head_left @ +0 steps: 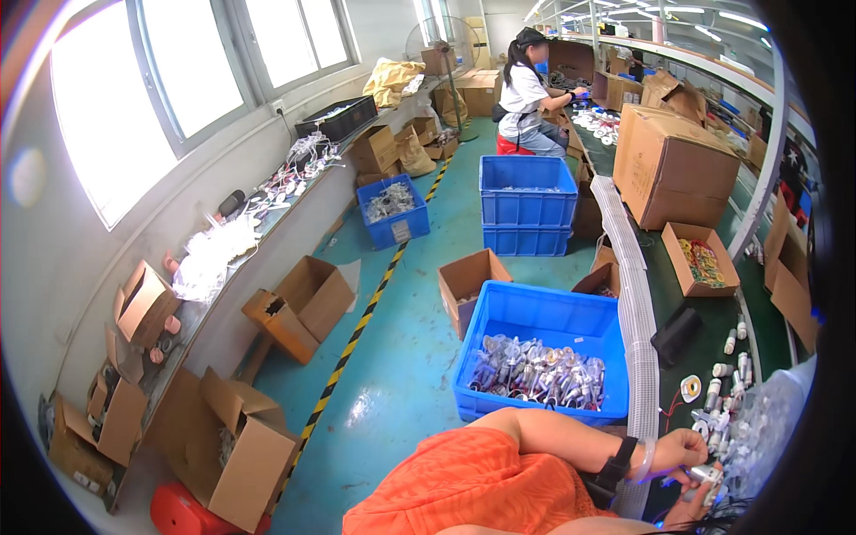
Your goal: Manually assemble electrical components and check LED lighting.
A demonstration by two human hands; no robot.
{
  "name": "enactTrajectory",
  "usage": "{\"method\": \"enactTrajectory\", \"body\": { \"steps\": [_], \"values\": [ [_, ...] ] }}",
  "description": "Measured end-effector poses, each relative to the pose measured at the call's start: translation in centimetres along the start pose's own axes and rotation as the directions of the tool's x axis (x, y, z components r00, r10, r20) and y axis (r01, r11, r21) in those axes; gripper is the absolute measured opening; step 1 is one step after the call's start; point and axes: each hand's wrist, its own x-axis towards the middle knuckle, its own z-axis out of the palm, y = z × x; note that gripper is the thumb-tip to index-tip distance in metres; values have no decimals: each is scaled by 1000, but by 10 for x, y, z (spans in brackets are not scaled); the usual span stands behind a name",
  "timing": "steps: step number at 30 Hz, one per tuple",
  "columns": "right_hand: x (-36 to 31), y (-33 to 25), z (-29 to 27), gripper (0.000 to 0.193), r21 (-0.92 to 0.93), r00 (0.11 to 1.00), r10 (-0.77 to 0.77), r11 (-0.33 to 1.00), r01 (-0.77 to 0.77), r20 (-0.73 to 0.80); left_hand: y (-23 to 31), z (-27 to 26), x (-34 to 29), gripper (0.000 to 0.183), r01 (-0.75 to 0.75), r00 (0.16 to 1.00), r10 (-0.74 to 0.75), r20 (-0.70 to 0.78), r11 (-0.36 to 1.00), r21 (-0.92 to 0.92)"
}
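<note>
My left hand (682, 448) reaches across my orange-clad lap to the green workbench (704, 330) at the lower right. It wears a black wristband and a clear bracelet. Its fingers pinch a small white and silver part (708, 473). My right hand (685, 506) comes up from the lower edge and grips the same part from below; most of that hand is cut off by the rim. Just beyond lies a heap of small white cylindrical parts (727, 406) and clear bags (758, 428).
A blue crate (544, 321) of bagged silver parts stands on the teal floor beside my knee, with an open cardboard box (468, 281) and stacked blue crates (528, 201) behind. Cardboard boxes line the left shelf. Another person (528, 98) sits working far down the bench.
</note>
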Motion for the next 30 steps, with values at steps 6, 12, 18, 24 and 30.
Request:
{"method": "enactTrajectory", "body": {
  "steps": [6,12,18,24,30],
  "values": [
    [-3,11,-77,61,263,998,61,963,-62,9,-18,7,-18,13,-164,984,129,125,929,332],
    [-18,-33,11,51,289,937,25,954,83,-349,-5,-9,-18,32,401,875,-427,226,903,154],
    [-44,-72,-8,46,317,972,-68,938,139,-225,24,4,-7,51,202,618,-586,525,763,614],
    [-54,-73,-36,37,-11,930,-69,997,70,-361,62,-8,58,49,-65,845,-432,316,502,862],
    [-63,-76,-47,62,12,926,13,1000,-9,-378,58,-8,98,32,-325,867,-285,409,299,897]
  ]
}}
